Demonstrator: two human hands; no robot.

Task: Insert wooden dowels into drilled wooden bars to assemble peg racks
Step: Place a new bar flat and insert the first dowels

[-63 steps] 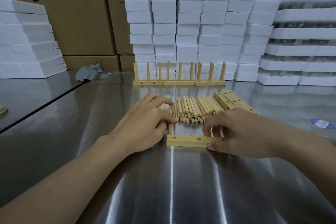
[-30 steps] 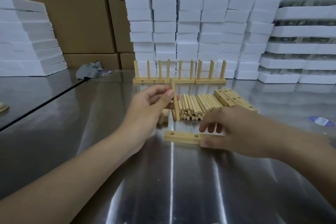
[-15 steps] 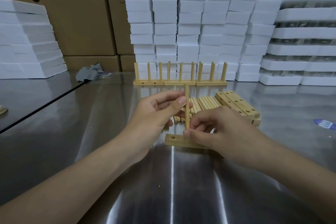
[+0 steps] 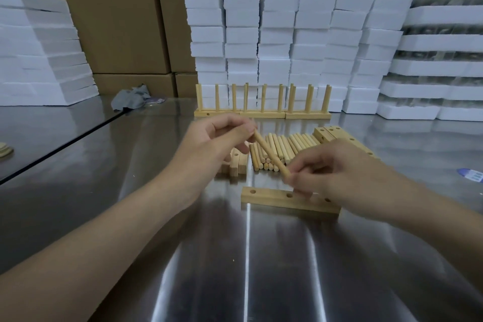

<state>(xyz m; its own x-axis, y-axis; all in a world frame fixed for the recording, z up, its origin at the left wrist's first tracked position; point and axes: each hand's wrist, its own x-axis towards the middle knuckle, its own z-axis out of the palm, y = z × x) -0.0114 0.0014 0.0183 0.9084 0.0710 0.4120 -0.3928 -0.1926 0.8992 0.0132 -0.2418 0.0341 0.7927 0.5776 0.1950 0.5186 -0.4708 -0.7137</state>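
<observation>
A drilled wooden bar [image 4: 271,198] lies flat on the steel table, three holes showing on its top. Above it a single dowel [image 4: 270,153] slants down to the right. My left hand [image 4: 209,146] pinches its upper end and my right hand [image 4: 332,167] pinches its lower end, just above the bar's middle hole. My right hand covers the bar's right part. Behind lie a pile of loose dowels [image 4: 285,148] and spare drilled bars [image 4: 332,133]. Three finished peg racks [image 4: 262,112] stand in a row further back.
A few short wooden bars [image 4: 236,163] lie left of the dowel pile. White foam blocks [image 4: 287,21] and cardboard boxes [image 4: 117,21] wall off the back. A grey rag [image 4: 129,99] lies at the back left, a blue label [image 4: 471,175] at the right.
The dowel, upright over the bar half a second ago, now tilts with its lower end to the right. My right hand has shifted right along the bar, uncovering more holes.
</observation>
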